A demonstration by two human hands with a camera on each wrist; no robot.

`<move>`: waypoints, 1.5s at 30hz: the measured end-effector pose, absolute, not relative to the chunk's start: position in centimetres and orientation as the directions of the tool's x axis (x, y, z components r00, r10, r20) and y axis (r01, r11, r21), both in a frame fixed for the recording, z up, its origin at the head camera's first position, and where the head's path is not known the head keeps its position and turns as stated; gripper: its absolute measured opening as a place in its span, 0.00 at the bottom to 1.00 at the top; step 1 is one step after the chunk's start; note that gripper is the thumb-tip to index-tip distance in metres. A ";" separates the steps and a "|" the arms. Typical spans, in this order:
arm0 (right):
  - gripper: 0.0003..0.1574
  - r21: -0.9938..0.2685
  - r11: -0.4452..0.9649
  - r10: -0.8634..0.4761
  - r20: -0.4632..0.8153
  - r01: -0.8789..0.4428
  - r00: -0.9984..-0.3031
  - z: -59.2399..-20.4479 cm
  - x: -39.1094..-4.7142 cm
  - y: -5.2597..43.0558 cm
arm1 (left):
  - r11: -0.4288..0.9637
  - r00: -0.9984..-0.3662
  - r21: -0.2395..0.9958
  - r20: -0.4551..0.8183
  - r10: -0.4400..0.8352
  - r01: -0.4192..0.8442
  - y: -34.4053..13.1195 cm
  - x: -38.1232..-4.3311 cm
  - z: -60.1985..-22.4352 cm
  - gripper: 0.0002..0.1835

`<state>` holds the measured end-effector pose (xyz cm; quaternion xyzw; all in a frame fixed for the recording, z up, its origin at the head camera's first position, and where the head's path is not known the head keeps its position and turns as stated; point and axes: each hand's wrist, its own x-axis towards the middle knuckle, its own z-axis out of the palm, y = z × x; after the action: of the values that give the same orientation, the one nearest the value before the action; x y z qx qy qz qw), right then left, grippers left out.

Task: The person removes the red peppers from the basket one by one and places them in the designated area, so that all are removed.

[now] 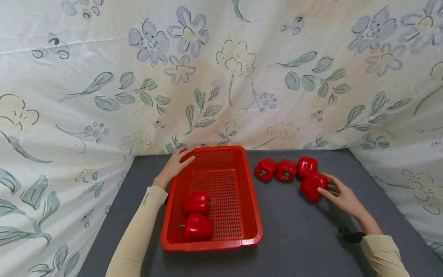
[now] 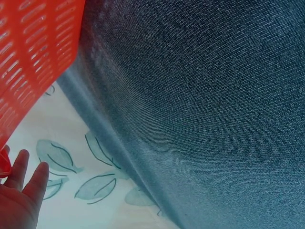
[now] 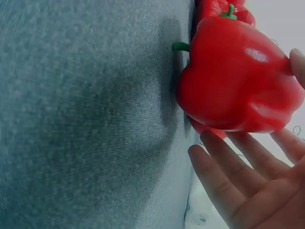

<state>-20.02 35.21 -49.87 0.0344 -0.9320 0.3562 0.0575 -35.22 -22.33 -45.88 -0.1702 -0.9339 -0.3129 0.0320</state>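
Note:
A red plastic basket (image 1: 226,154) with slotted walls stands on the dark grey tabletop. Inside it, toward the near left, lie two red bell peppers, one (image 1: 196,203) just behind the other (image 1: 198,227). My left hand (image 1: 175,163) rests at the basket's far left corner, thumb over the rim; its visible fingers look straight in the left wrist view. On the right, my right hand (image 1: 344,196) holds a red bell pepper (image 3: 238,76) between thumb and fingertips, its green stem toward the table. Whether this pepper touches the table I cannot tell.
Three more red bell peppers, the left (image 1: 265,169), middle (image 1: 286,170) and right (image 1: 307,167), sit in a row right of the basket, close to the held one. Floral cloth (image 1: 221,77) hangs behind and along both sides of the tabletop (image 1: 277,223).

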 end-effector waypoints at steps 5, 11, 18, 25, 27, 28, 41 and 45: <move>0.45 -0.668 0.734 -0.017 0.164 -0.123 -0.986 -49.9 -19.9 35.5 | 0.745 -0.940 0.575 0.169 0.297 0.339 -22.3 -35.1 -45.8 0.32; 0.45 -0.674 0.728 -0.023 0.159 -0.126 -0.987 -50.0 -19.9 35.9 | 0.743 -0.940 0.579 0.168 0.296 0.337 -22.2 -35.0 -45.7 0.32; 0.46 -0.675 0.728 -0.017 0.160 -0.122 -0.987 -49.5 -20.0 36.1 | 0.739 -0.939 0.580 0.173 0.299 0.342 -22.2 -35.0 -45.7 0.31; 0.45 -0.684 0.718 -0.019 0.169 -0.131 -0.985 -49.0 -20.0 35.9 | 0.739 -0.939 0.582 0.172 0.297 0.340 -22.2 -35.0 -45.7 0.32; 0.45 -0.684 0.717 -0.023 0.176 -0.139 -0.984 -48.8 -20.1 35.8 | 0.737 -0.937 0.581 0.174 0.301 0.345 -22.2 -35.0 -45.7 0.32; 0.45 -0.682 0.717 -0.025 0.179 -0.142 -0.984 -48.7 -20.1 35.8 | 0.736 -0.937 0.581 0.175 0.303 0.347 -22.2 -35.0 -45.7 0.32; 0.42 -0.644 0.736 -0.061 0.244 -0.209 -0.968 -47.2 -21.0 35.1 | 0.730 -0.937 0.589 0.183 0.299 0.348 -22.3 -35.1 -45.9 0.31; 0.41 -0.639 0.739 -0.057 0.260 -0.216 -0.964 -46.7 -21.3 34.4 | 0.734 -0.937 0.584 0.181 0.299 0.347 -22.3 -35.1 -46.0 0.32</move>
<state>-21.27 34.41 -46.72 0.0736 -0.9256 0.3539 0.1122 -35.09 -22.33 -45.98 -0.1734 -0.9304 -0.3207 0.0375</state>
